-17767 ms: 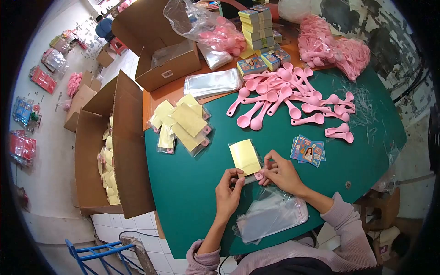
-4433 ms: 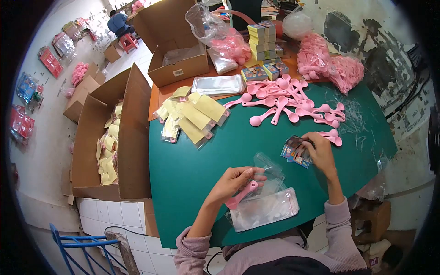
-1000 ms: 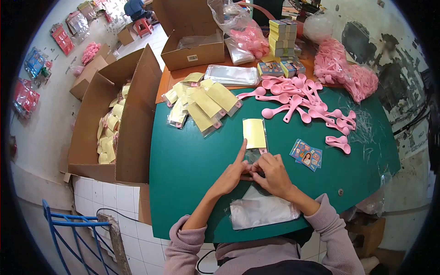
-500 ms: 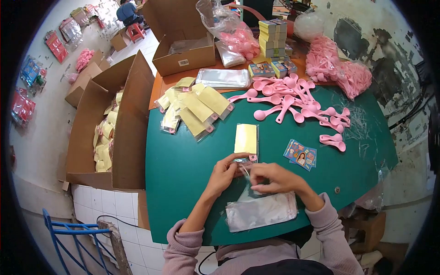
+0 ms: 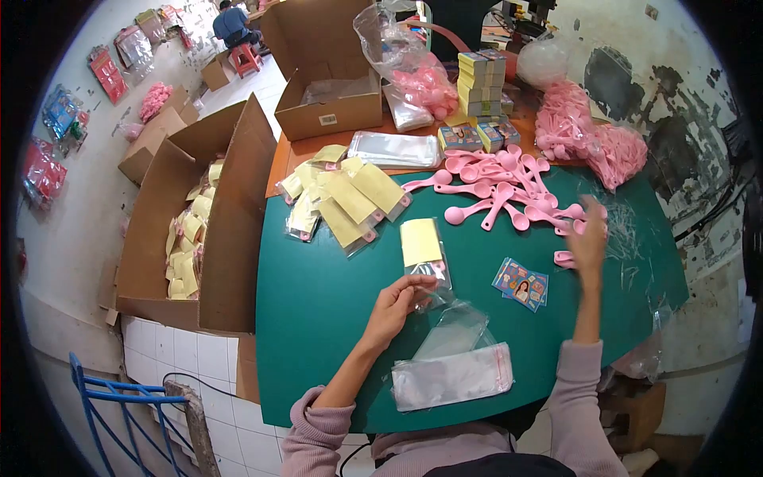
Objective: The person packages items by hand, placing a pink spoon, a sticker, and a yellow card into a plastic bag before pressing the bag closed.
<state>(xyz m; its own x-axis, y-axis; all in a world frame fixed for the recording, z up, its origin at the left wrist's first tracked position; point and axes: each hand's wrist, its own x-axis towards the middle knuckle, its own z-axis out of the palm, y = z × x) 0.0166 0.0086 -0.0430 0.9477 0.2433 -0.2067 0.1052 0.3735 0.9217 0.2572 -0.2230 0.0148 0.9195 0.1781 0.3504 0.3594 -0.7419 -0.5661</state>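
My left hand (image 5: 401, 300) is closed on the open end of a clear plastic bag, its fingers pinched at the edge. Inside that bag, a yellow card (image 5: 420, 241) lies toward the far end with a bit of pink beside its lower edge. Over the right side of the table is my right hand (image 5: 586, 242), smeared by motion, so its fingers do not read clearly. It partly covers pink measuring spoons (image 5: 563, 259). Between the hands lie several blue printed cards (image 5: 521, 282). A stack of clear bags (image 5: 453, 377) rests near the front edge.
Several filled bags with yellow cards (image 5: 347, 208) lie at the left back. Pink spoons (image 5: 499, 199) are heaped at the back right, near thin plastic strips (image 5: 632, 230). A large cardboard box (image 5: 230, 238) stands left of the green table (image 5: 318, 318). Card stacks (image 5: 481, 83) stand behind.
My right hand has left the bag and swung right toward the spoons and plastic strips. My left hand still holds the bag, which has tilted slightly.
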